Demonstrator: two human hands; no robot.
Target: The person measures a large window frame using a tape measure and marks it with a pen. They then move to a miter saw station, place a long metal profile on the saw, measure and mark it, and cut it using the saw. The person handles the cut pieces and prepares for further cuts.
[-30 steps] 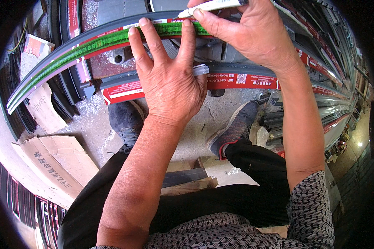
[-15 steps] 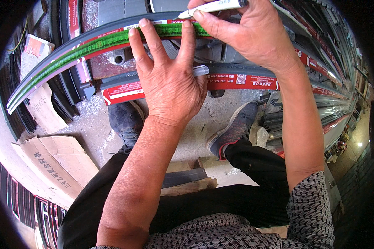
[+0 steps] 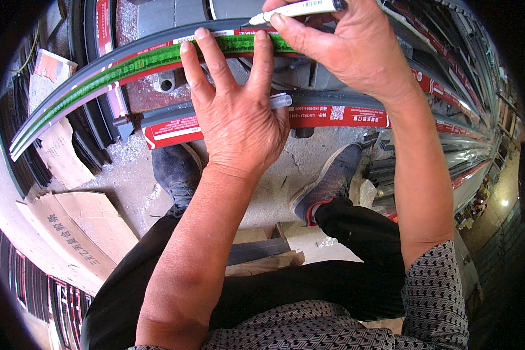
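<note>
My left hand [image 3: 239, 119] lies over a green tape measure blade [image 3: 114, 69], its fingers spread and their tips pressing the blade against a long dark profile bar [image 3: 151, 36] with a red and white label strip. A translucent tube-shaped piece [image 3: 281, 100] juts out beside the base of the index finger; the thumb is mostly hidden. Closed in a pinch, my right hand [image 3: 361, 49] grips a white marker pen [image 3: 303, 9] with a dark end. The marker's tip points left, at the bar's upper edge just beyond my left fingers.
A second dark bar with a red label [image 3: 338, 114] crosses nearer to me, above my shoes. Bundled profiles [image 3: 466, 140] stretch along the right. Flattened cardboard [image 3: 79, 230] lies on the floor at left, beside dark strips [image 3: 35, 280]. Grey machine parts [image 3: 157, 17] sit beneath the bar.
The marker has shifted very slightly left along the bar's edge. My left hand stays nearly still on the tape blade.
</note>
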